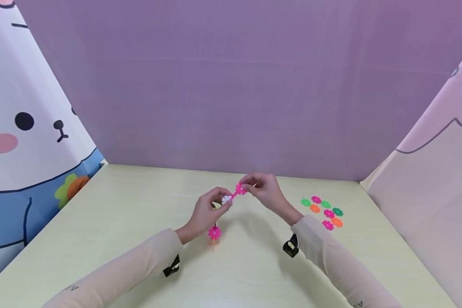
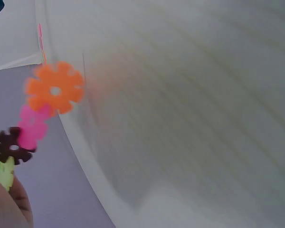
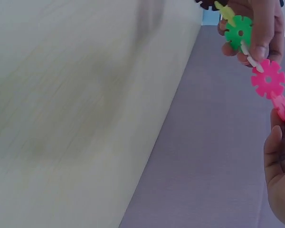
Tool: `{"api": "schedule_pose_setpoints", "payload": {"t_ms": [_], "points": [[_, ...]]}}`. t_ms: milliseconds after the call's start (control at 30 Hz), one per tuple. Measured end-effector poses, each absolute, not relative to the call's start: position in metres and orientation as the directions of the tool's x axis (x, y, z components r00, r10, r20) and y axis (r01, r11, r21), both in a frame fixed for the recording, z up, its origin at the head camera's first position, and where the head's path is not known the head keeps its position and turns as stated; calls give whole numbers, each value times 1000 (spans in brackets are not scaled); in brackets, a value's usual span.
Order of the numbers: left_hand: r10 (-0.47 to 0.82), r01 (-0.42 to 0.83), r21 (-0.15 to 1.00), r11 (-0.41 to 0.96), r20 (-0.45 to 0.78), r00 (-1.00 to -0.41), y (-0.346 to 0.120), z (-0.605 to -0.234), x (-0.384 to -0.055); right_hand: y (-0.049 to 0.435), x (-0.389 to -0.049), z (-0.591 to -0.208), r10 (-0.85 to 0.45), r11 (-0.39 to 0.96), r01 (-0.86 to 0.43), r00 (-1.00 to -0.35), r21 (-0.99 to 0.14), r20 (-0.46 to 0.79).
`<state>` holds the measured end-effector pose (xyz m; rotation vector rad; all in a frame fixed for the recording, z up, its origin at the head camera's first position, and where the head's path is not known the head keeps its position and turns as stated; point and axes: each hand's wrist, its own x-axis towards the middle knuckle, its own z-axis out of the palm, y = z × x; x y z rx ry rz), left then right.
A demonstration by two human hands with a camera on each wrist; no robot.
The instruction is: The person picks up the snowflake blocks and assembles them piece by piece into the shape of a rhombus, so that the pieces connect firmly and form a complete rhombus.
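Observation:
A chain of slotted plastic flower discs stretches between the two hands above the table. My left hand [image 1: 205,216] pinches it by the white disc [image 1: 226,199], beside a green disc [image 3: 238,31] in the right wrist view. Below the left hand hang a yellow disc [image 2: 4,174], a dark brown one [image 2: 13,147], a pink one [image 2: 32,127] and an orange one [image 2: 61,97]. A bright pink disc [image 3: 268,84] links the white one to the pink end disc [image 1: 240,188], which my right hand [image 1: 268,192] pinches between thumb and fingers.
Several loose flower discs, among them a light green one [image 1: 306,202], an orange one [image 1: 336,222] and a dark green one [image 1: 337,211], lie flat at the right of the pale table [image 1: 138,205]. A purple panel [image 1: 231,94] stands behind; printed cloth [image 1: 31,171] borders the left.

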<state>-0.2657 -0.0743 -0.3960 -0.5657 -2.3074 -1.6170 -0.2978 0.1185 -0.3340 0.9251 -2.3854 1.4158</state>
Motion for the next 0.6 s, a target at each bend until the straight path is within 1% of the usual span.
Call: {"api": "schedule_pose_setpoints", "payload": {"t_ms": [167, 367, 467, 600], "points": [[156, 426, 845, 322, 397, -905, -72, -390, -263, 116, -281, -316, -431, 341, -602, -782, -722, 450], [196, 452, 832, 321, 408, -891, -70, -370, -250, 114, -271, -306, -452, 384, -620, -772, -684, 446], [215, 474, 822, 314, 425, -879, -70, -360, -244, 113, -271, -305, -453, 390, -614, -777, -686, 438], [220, 485, 820, 304, 435, -873, -71, -358, -241, 117, -286, -320, -459, 373, -602, -781, -706, 423]]}}
